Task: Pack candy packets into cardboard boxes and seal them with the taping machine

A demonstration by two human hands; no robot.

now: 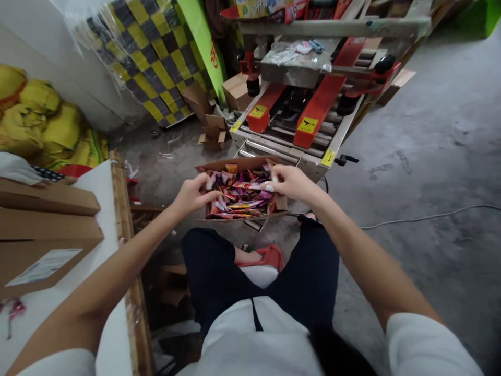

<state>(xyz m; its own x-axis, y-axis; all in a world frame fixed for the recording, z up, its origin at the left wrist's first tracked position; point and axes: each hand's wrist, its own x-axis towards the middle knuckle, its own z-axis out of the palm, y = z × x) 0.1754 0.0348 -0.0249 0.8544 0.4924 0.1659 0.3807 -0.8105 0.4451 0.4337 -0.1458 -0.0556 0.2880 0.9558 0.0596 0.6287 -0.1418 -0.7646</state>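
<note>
- Far left: yellow sacks [43, 115] lie heaped by the wall, well apart from the work.
- Left side: a white tabletop [110, 214] carries brown cardboard boxes [50, 224]. Keep the left elbow and forearm free of its edge when reaching forward.
- Left hand [191, 196]: at the left end of the carton, thumb over the contents. Grip partly spread, thumb and forefinger apart; no packet can be made out in it. Use this hand to steady the end wall while the fingers work lightly.
- Centre: the uncovered carton [250, 164] stands in front of the person, between both hands, filled with small colourful packets [240, 206]. The step in hand appears to be arranging these by hand. Lay packets flat, fill low spots and corners first, and keep the top layer below the rim. Spread pressure evenly; hard pressing could crush or split a wrapper.
- Right hand [293, 183]: at the right end of the carton. Grip nearly closed, fingertips at a packet; whether it is pinched cannot be told. Handle packets by their sealed ends and keep flaps folded clear.
- Beyond the carton, toward the right: a roller machine [321, 112] with red guides. Keep fingers off its rollers.
- Far right: a cable [426, 215] crosses the floor [422, 156]. Keep feet clear of it.
</note>
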